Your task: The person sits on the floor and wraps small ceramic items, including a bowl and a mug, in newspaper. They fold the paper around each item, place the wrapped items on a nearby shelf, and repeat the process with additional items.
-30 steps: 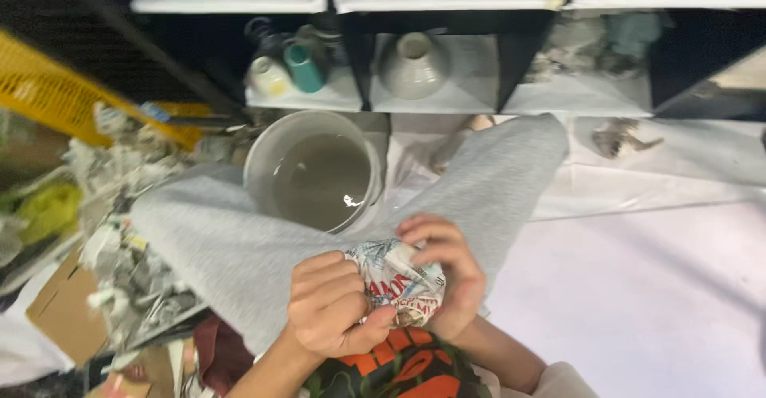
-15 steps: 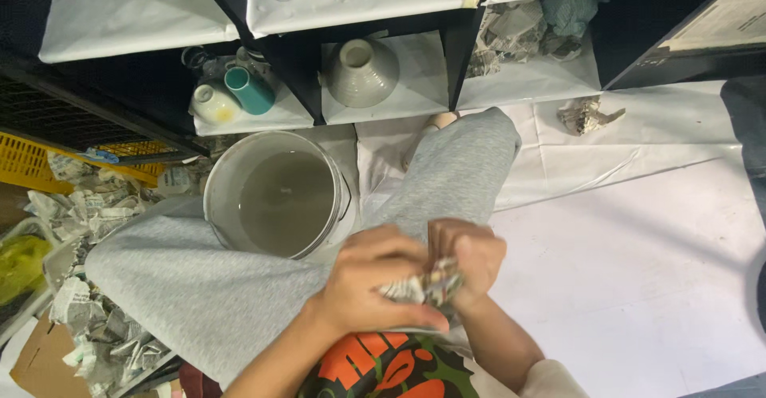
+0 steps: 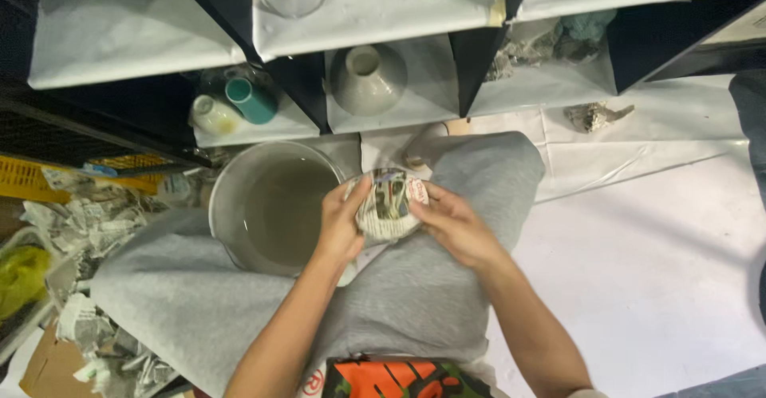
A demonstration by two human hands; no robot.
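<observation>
Both hands close on a newspaper bundle (image 3: 388,205): the left hand (image 3: 341,226) cups its left side, the right hand (image 3: 448,222) its right, each grip clamped on it. The bundle sits just right of the bucket (image 3: 275,206), above the grey knee. Half a second ago it was lower, crumpled between the fists. What the paper wraps is hidden.
</observation>
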